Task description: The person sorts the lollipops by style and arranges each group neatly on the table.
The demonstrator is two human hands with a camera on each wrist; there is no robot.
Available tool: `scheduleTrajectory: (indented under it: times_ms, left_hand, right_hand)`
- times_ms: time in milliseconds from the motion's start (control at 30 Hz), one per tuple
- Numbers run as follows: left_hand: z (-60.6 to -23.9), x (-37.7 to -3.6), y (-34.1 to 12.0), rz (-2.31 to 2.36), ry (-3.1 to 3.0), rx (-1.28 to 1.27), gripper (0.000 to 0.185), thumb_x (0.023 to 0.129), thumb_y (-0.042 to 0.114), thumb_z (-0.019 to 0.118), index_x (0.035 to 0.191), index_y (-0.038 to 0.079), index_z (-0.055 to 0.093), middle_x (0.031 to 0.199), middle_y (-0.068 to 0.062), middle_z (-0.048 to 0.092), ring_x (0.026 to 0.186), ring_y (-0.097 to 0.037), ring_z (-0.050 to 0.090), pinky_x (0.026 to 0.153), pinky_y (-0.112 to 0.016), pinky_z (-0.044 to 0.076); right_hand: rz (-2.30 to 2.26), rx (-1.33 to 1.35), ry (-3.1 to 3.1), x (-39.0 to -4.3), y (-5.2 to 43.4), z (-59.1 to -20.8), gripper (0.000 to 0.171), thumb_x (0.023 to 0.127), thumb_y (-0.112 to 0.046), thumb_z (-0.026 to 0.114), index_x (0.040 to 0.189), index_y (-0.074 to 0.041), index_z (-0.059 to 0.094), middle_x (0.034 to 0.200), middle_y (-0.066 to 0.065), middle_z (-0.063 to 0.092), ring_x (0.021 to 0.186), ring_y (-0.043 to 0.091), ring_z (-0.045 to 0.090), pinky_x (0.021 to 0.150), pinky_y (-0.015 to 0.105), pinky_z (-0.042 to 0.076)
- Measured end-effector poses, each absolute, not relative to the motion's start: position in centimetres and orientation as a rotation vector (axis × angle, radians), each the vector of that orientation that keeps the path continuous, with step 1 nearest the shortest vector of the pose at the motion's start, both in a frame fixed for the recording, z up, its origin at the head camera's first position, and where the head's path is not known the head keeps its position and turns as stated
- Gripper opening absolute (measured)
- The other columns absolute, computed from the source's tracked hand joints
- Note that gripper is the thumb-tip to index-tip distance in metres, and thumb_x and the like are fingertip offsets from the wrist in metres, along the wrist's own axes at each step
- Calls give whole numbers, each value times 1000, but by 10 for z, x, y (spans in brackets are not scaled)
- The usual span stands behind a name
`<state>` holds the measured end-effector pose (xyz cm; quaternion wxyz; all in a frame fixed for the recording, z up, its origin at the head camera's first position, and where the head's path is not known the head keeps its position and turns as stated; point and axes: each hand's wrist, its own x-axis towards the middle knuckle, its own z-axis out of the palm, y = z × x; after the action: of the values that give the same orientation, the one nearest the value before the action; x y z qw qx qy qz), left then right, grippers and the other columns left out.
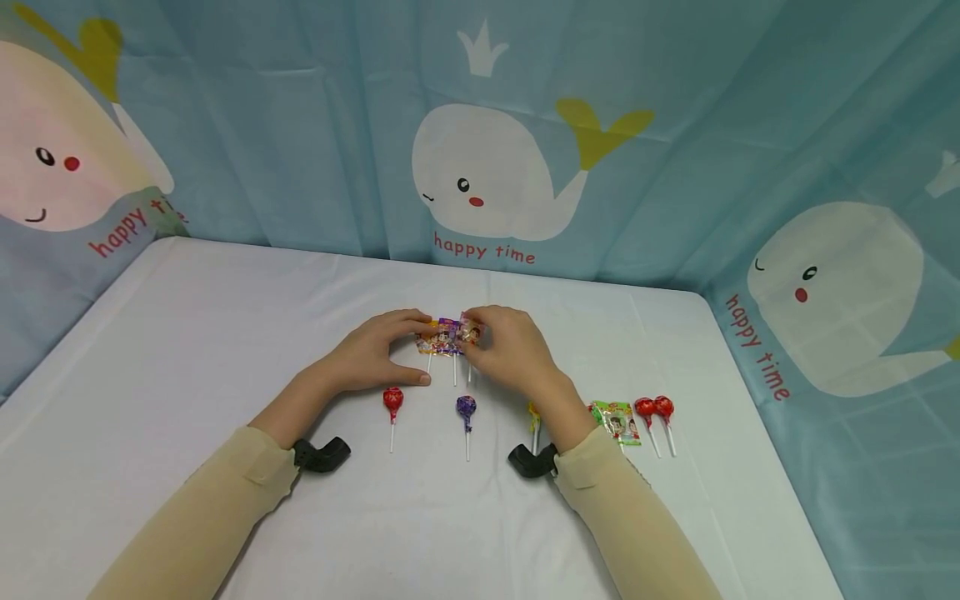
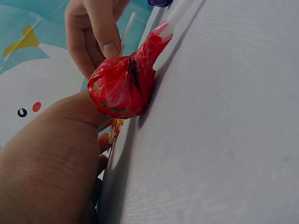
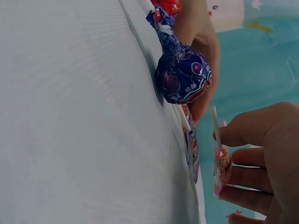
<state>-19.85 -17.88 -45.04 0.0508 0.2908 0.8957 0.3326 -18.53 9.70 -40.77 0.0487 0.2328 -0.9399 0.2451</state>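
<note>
Where the white cloth-covered table runs out to its left edge, a wide bare stretch lies open, smooth but for faint fold lines, and the whale-printed curtain hangs in soft creases close behind the far edge. Going rightward, the left hand rests on the cloth, a tan sleeve on the forearm and a black wrist mount behind it; its fingers are curled, the tips pinching the left end of a row of flat packeted lollipops, glossy printed wrappers with thin white sticks pointing toward the person. Just below the thumb lies a red lollipop, a round head in crinkled shiny foil twisted at the neck, which the left wrist view shows lying on the cloth just beside the hand. Near the middle lies a purple lollipop of the same round, twisted shape, apart from both hands. The right hand pinches the right end of the packet row with curled fingers; the right wrist view shows one flat packet between its fingertips. Half hidden by that wrist lies a yellow lollipop. Further right lie a green flat packet and two red round lollipops touching one another, with bare cloth between them and the table's right edge.
</note>
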Motion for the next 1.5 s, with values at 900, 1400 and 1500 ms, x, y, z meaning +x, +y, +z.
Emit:
scheduleTrajectory:
  times_ms: [900,1400,1500]
  left_hand:
    - [-448,-198,-178,1013,2718,875,80,83,53,94,153,25,66,164,-3,53,157,-32,40,128,-62,30]
    - [-449,-198,-178,1017,2720,880,79,83,53,94,152,24,67,163,-2,53,157,-32,40,128,-61,30]
    - [-451,-199,-179,1012,2728,880,78,84,53,93,152,25,67,163,-1,53,157,-32,40,128,-61,31]
  right_hand:
    - [628,773,-2881,-189,99,-418,44,98,-26,79,138,-9,74,128,5,76,120,24,70,113,46,50]
    - [681,755,-2926,-188,99,-420,46,99,-27,80,141,-9,72,134,6,74,126,24,68,113,44,51]
    - [701,744,-2937,-189,99,-421,47,99,-27,79,142,-9,71,134,5,74,124,22,67,112,43,52]
